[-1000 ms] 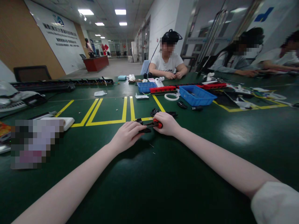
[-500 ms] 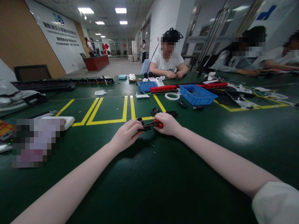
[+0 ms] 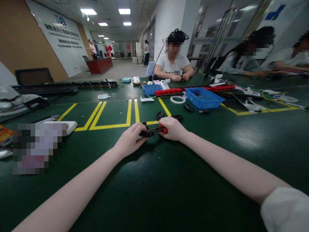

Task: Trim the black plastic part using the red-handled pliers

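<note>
Barely any shift since a second ago: left hand (image 3: 129, 140) crept slightly toward the small black part (image 3: 146, 132), fingers pinching it. Right hand (image 3: 173, 128) stays wrapped around the red-handled screwdriver (image 3: 162, 129), tip at the part between both hands. Loose black pieces (image 3: 160, 115) just beyond the grip, on green table (image 3: 169, 193).

Over the green tabletop (image 3: 169, 187), the left hand (image 3: 129, 140) pinches a small black part (image 3: 146, 132) while the right hand (image 3: 174, 128) grips a red-handled screwdriver (image 3: 161, 129) against it. A blue bin (image 3: 204, 98) sits well beyond, near a seated person (image 3: 174, 62).
</note>
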The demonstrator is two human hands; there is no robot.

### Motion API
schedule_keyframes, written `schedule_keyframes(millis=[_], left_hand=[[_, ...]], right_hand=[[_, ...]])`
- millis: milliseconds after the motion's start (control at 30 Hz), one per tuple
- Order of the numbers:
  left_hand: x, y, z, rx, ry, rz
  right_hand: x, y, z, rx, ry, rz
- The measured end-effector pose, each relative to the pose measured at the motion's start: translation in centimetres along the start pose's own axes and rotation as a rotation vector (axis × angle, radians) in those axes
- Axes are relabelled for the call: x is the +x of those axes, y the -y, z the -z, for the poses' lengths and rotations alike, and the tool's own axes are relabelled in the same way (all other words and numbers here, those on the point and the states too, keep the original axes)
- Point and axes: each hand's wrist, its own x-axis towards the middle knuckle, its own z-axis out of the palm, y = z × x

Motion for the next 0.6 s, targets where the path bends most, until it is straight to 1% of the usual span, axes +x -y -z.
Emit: schedule_keyframes(millis=[67, 167, 300, 600], left_hand=[[0.01, 0.05, -0.06, 0.026, 0.006, 0.029], [0.00, 0.10, -0.09, 0.127, 0.049, 0.064], [-0.06, 0.11, -0.08, 0.243, 0.101, 0.070], [-0.14, 0.09, 0.08, 0.268, 0.130, 0.092]], right_hand=[[0.03, 0.05, 0.06, -0.009, 0.008, 0.013], [0.10, 0.18, 0.17, -0.025, 0.020, 0.031], [0.21, 0.38, 0.33, -0.048, 0.042, 0.060], [0.26, 0.75, 0.43, -0.078, 0.083, 0.066]])
